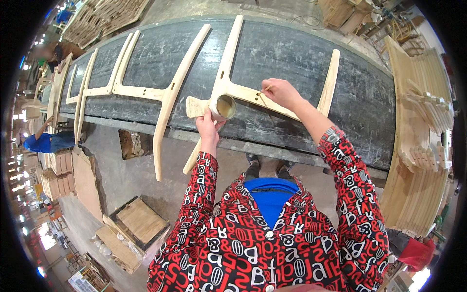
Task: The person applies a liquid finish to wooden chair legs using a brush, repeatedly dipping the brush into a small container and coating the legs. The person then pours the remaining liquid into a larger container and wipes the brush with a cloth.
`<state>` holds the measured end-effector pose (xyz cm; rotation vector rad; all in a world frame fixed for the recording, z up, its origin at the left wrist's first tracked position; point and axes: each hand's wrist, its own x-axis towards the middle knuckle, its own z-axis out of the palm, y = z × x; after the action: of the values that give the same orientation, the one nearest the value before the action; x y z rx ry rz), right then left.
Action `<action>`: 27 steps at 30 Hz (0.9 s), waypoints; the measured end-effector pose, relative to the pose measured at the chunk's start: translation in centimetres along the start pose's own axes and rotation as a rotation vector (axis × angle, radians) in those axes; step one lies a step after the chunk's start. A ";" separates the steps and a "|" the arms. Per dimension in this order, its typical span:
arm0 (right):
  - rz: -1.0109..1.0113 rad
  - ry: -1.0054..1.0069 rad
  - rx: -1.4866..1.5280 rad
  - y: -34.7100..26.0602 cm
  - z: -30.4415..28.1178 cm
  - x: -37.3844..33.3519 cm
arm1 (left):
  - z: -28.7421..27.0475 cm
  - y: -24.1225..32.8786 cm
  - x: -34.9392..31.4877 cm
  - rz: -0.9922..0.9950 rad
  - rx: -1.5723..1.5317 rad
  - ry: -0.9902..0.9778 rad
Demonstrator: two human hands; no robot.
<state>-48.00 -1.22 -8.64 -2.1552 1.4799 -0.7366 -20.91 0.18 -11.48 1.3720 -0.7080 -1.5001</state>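
My left hand [208,127] is closed around a small round pot [224,106] holding a tan liquid, tilted so its mouth shows. A pale, flat wooden-looking piece [195,107] sticks out beside the pot; I cannot tell whether it is joined to it. Pinched in my right hand [279,93] is a thin stick [265,90], its tip close to dark holes in the rail of a pale wooden chair frame [242,92]. This frame lies across the dark table under both hands. Just left of it lies a similar frame [168,100].
The long dark table [301,58] carries more frames [99,90] toward the left. Stacked boards [413,194] stand at the right end. A wooden box [135,144] and a framed panel [141,221] are on the floor. A person in blue [44,141] is at the far left.
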 end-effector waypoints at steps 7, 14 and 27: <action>-0.032 -0.424 0.070 -0.5 -3.5 2.4 | -0.1 0.1 0.4 0.039 0.016 0.041; 0.233 -0.041 0.417 -0.4 -2.9 1.0 | 0.3 0.1 2.3 0.144 0.094 0.059; 0.411 0.433 1.173 -1.1 -1.2 -4.2 | 5.6 2.8 1.8 0.386 0.436 -0.274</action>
<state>-49.20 3.07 -7.77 -0.8189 1.1147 -1.4675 -25.45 -3.54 -8.62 1.2511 -1.4534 -1.2739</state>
